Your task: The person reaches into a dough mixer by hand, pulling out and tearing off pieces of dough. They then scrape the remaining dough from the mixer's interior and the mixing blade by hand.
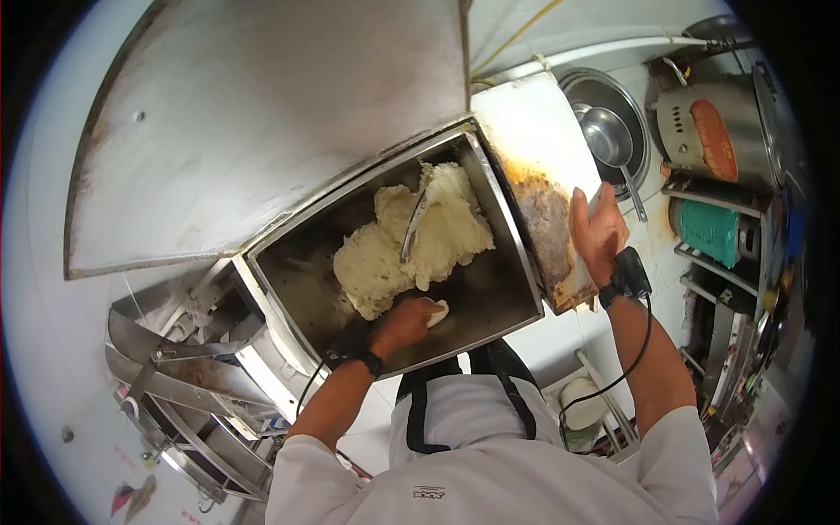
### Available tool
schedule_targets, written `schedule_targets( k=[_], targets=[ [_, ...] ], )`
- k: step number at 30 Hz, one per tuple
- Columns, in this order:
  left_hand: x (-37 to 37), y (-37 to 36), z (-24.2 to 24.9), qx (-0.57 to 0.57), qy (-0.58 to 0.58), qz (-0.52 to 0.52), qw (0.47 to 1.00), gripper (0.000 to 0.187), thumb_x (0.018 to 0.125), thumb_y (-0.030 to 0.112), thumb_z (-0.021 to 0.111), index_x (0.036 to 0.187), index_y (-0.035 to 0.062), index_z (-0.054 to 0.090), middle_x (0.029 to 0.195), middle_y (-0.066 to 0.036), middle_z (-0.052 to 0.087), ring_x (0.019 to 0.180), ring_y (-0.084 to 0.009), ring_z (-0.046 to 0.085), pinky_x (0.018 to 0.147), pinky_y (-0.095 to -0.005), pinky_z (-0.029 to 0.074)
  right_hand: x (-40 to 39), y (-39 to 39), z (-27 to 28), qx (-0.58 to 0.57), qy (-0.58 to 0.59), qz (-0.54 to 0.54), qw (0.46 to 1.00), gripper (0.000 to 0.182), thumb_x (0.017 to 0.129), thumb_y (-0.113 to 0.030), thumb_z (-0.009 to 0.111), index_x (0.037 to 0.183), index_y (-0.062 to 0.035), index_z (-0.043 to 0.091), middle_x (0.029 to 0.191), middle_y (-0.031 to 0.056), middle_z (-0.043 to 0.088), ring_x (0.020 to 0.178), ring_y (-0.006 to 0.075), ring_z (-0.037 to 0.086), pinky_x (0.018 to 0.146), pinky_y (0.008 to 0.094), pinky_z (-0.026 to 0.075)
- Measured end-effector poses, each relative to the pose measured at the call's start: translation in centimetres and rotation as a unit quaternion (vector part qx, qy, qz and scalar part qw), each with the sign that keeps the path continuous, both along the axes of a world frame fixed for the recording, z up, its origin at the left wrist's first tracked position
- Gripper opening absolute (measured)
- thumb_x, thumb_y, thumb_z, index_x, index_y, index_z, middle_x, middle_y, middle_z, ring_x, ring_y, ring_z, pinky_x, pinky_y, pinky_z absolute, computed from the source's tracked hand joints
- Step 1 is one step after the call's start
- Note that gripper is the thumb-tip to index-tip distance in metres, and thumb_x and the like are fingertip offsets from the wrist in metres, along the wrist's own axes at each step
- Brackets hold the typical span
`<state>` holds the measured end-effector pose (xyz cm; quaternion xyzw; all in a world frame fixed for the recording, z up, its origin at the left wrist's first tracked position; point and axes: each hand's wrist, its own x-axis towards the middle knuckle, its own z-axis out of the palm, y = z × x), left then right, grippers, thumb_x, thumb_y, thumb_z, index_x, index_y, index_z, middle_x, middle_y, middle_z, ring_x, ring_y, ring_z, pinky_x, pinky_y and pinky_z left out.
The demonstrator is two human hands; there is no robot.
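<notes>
The fingers of our left hand (pixel 407 322) are curled together, their tips pinching a small pale piece (pixel 439 312), probably dough; we judge the light grip suited to something soft. That hand reaches down inside the metal trough (pixel 525 297), just beside the main mass of dough (pixel 363 262); whether it touches the mass we cannot tell. Our right hand (pixel 598 227) holds nothing that we can see: thumb and fingers stand apart over the outer edge of the casing (pixel 547 219), a placing that likely steadies our body as we lean over.

The dough lies in the trough in thick, torn-looking lobes, towards the far wall. A metal bar (pixel 415 227) shows slantwise among them, partly buried, and perhaps helps to hold the lobes in place. Beyond the trough's far rim a broad steel lid (pixel 271 114) stands back, leaving the top free for our arm. The casing, white and stained with rust, adjoins the trough on our right and so offers a ledge at hand height.

Farther out, a ladle (pixel 606 137) rests in a round basin (pixel 646 109), its handle over the rim, presumably for easy grasping. A large metal pot (pixel 678 122) stands beyond.
</notes>
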<state>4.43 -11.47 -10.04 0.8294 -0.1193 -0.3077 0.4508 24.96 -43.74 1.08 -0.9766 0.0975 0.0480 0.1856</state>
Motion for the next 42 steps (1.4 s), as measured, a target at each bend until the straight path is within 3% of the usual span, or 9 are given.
schedule_targets(
  k=[11, 14, 16, 18, 20, 28, 30, 36, 42],
  targets=[
    [0.6, -0.5, 1.1, 0.060, 0.084, 0.021, 0.994, 0.042, 0.072, -0.003, 0.061, 0.110, 0.0105, 0.075, 0.110, -0.020, 0.070, 0.103, -0.0408, 0.064, 0.093, -0.0430, 0.051, -0.1, -0.7, -1.2, -0.024, -0.007, 0.017, 1.000, 0.061, 0.095, -0.045, 0.056, 0.132, 0.0032, 0.048, 0.117, 0.0333, 0.062, 0.105, 0.0488, 0.063, 0.088, 0.0515, 0.051],
    [3.6, -1.0, 4.9, 0.032, 0.185, 0.007, 0.982, 0.039, 0.080, -0.002, 0.062, 0.117, 0.0048, 0.071, 0.111, -0.017, 0.072, 0.101, -0.0281, 0.068, 0.090, -0.0344, 0.051, 0.2, -0.8, -1.2, -0.010, -0.031, 0.031, 0.999, 0.061, 0.096, -0.045, 0.055, 0.132, 0.0031, 0.048, 0.117, 0.0336, 0.062, 0.105, 0.0493, 0.062, 0.088, 0.0517, 0.051],
    [5.1, -2.1, 6.5, -0.166, 0.204, 0.214, 0.941, 0.034, 0.085, 0.001, 0.062, 0.119, 0.0017, 0.070, 0.112, -0.014, 0.073, 0.101, -0.0177, 0.067, 0.090, -0.0310, 0.050, 0.0, -0.7, -1.1, -0.027, -0.022, 0.028, 0.999, 0.060, 0.096, -0.043, 0.056, 0.132, 0.0033, 0.048, 0.116, 0.0334, 0.062, 0.105, 0.0497, 0.062, 0.088, 0.0516, 0.051],
    [9.3, -3.2, 8.6, -0.111, 0.148, 0.322, 0.929, 0.031, 0.090, 0.004, 0.062, 0.121, -0.0002, 0.069, 0.114, -0.011, 0.071, 0.103, -0.0136, 0.063, 0.092, -0.0300, 0.049, -0.3, -0.7, -1.2, -0.026, -0.034, 0.028, 0.999, 0.059, 0.096, -0.042, 0.057, 0.132, 0.0029, 0.048, 0.115, 0.0332, 0.063, 0.105, 0.0499, 0.062, 0.088, 0.0516, 0.051],
    [13.1, -4.1, 5.9, -0.152, -0.006, 0.427, 0.891, 0.032, 0.091, 0.006, 0.061, 0.121, -0.0023, 0.067, 0.118, -0.020, 0.070, 0.110, -0.0241, 0.066, 0.096, -0.0319, 0.048, -0.1, -0.6, -1.0, -0.026, -0.052, 0.031, 0.998, 0.058, 0.096, -0.041, 0.057, 0.132, 0.0025, 0.048, 0.115, 0.0330, 0.063, 0.104, 0.0502, 0.062, 0.088, 0.0516, 0.051],
    [21.8, -9.2, -4.9, -0.210, 0.047, 0.441, 0.871, 0.039, 0.099, 0.010, 0.056, 0.137, 0.0021, 0.055, 0.135, -0.018, 0.058, 0.123, -0.0222, 0.055, 0.097, -0.0289, 0.046, 0.1, -0.2, -0.6, -0.009, -0.043, 0.015, 0.999, 0.058, 0.094, -0.038, 0.060, 0.134, 0.0015, 0.047, 0.114, 0.0326, 0.063, 0.102, 0.0504, 0.062, 0.087, 0.0521, 0.051],
    [20.9, -10.8, -3.5, -0.071, -0.103, 0.463, 0.877, 0.033, 0.101, 0.011, 0.053, 0.133, 0.0028, 0.056, 0.127, -0.016, 0.059, 0.117, -0.0216, 0.055, 0.093, -0.0267, 0.046, -0.1, -0.3, -0.3, 0.016, -0.044, 0.031, 0.998, 0.056, 0.094, -0.036, 0.060, 0.134, 0.0014, 0.048, 0.115, 0.0325, 0.063, 0.103, 0.0503, 0.062, 0.087, 0.0518, 0.051],
    [24.1, -9.2, -8.0, 0.005, 0.047, 0.373, 0.927, 0.032, 0.094, 0.004, 0.050, 0.124, 0.0001, 0.060, 0.124, -0.026, 0.059, 0.116, -0.0406, 0.054, 0.098, -0.0418, 0.046, 0.2, 0.2, 0.5, 0.035, -0.003, 0.015, 0.999, 0.045, 0.097, -0.028, 0.057, 0.130, 0.0022, 0.049, 0.114, 0.0302, 0.063, 0.101, 0.0488, 0.062, 0.085, 0.0493, 0.050],
    [25.4, -8.4, -9.6, -0.062, 0.202, 0.397, 0.893, 0.039, 0.094, 0.013, 0.049, 0.131, 0.0011, 0.059, 0.133, -0.024, 0.059, 0.125, -0.0372, 0.055, 0.107, -0.0422, 0.044, 0.0, 0.1, 0.3, 0.021, -0.001, 0.012, 1.000, 0.041, 0.096, -0.028, 0.058, 0.123, 0.0022, 0.051, 0.106, 0.0304, 0.063, 0.097, 0.0485, 0.062, 0.081, 0.0494, 0.051]
  ],
)
